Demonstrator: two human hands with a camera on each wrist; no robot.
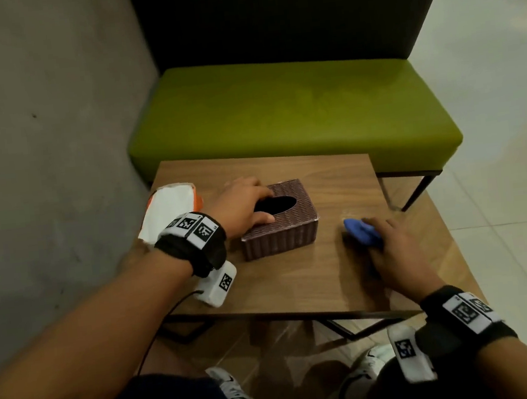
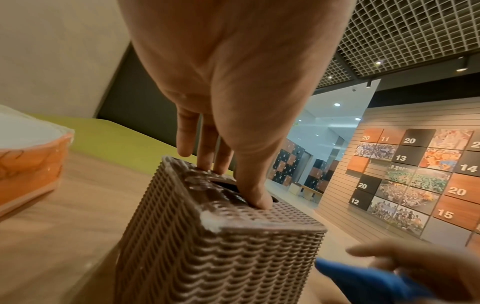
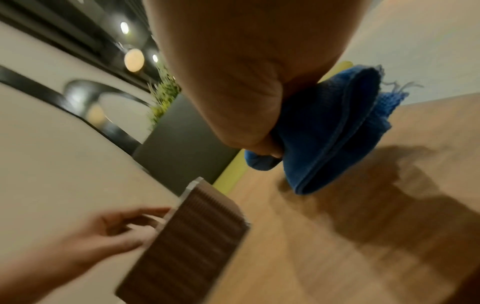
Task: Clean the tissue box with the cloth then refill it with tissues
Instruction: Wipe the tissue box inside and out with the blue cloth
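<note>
A brown woven tissue box stands on the wooden table, its oval opening dark. My left hand rests on the box's left end, with the straight fingers on its top. The thumb tip touches the rim of the opening. White dust shows on a top corner of the box. My right hand grips a bunched blue cloth just above the table, to the right of the box and apart from it. The thumb presses into the cloth.
A pack of white tissues in an orange wrapper lies at the table's left edge, behind my left wrist. A green bench stands just beyond the table, and a grey wall runs along the left. Tiled floor lies to the right.
</note>
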